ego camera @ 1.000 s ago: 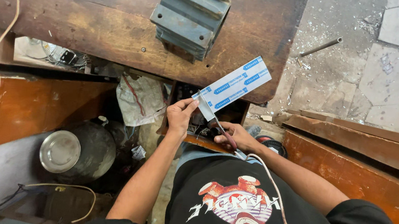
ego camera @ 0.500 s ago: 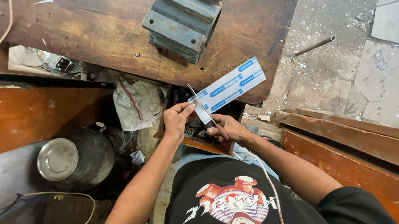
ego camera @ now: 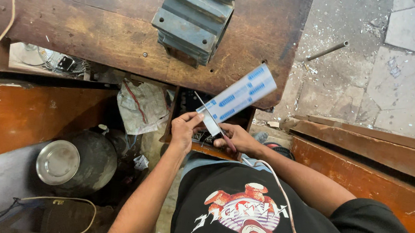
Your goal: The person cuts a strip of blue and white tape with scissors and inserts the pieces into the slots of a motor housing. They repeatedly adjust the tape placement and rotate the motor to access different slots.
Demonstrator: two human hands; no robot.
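Below the bench [ego camera: 98,35] edge, just above your lap, both your hands meet on a flat white packet with blue labels [ego camera: 240,97]. Your left hand [ego camera: 184,128] pinches the packet's lower end, grip closed on it between thumb and fingers. Your right hand [ego camera: 236,138] is closed on a thin metal tool with a dark red handle [ego camera: 212,121]; its narrow tip crosses the packet's lower end and pokes out up-left. Packet is tilted, free end pointing up-right, overlapping the bench's front edge in view.

On the bench: grey ribbed metal block [ego camera: 194,16], well apart from your hands. Left of your left arm, lower down: round dark pot with a shiny metal lid [ego camera: 74,162], and a crumpled plastic bag [ego camera: 140,106] above it. Thin white cable [ego camera: 280,199] runs across your black shirt. Loose metal rod [ego camera: 328,50] lies on the stone floor at upper right.
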